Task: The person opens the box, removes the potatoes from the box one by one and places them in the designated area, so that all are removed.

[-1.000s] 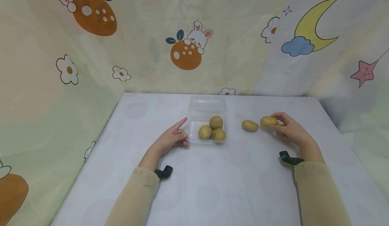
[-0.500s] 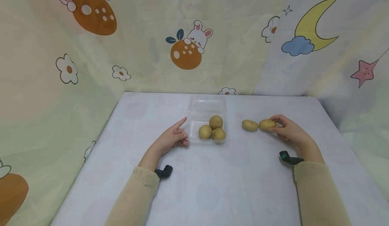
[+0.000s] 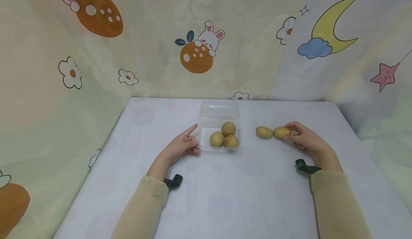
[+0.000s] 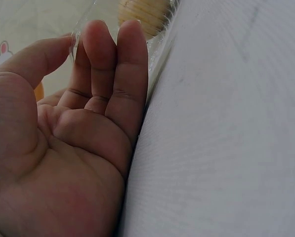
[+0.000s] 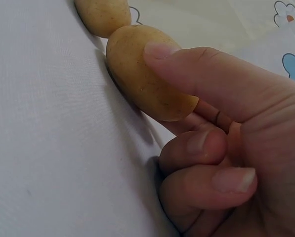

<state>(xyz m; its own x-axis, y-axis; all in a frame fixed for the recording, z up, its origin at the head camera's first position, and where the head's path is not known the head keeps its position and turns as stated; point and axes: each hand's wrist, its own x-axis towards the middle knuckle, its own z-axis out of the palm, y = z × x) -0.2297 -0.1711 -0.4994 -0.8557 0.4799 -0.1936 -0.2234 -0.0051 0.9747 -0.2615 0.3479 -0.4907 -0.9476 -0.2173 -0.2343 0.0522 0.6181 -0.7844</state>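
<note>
My right hand (image 3: 304, 138) pinches an oval yellow potato (image 3: 281, 133) between thumb and fingers. In the right wrist view the thumb lies across the potato (image 5: 142, 74), with two fingers curled below it. A second oval potato (image 3: 264, 132) lies at its left end, seemingly touching it. On the left, a clear plastic box (image 3: 206, 126) lies with its lid folded back, holding three round, brownish-yellow balls (image 3: 217, 139), perhaps potatoes. My left hand (image 3: 180, 147) holds the box's left edge, index finger straight, other fingers curled. In the left wrist view the thumb meets the plastic rim.
A white cloth covers the table (image 3: 225, 196). Behind it and at the sides hangs a patterned curtain (image 3: 154, 46). A black wrist device (image 3: 173, 182) sits on the left arm, another wrist device (image 3: 306, 167) on the right.
My right hand has moved its potato slightly left and toward me, up against the other oval potato. The left hand and the box have stayed in place.
</note>
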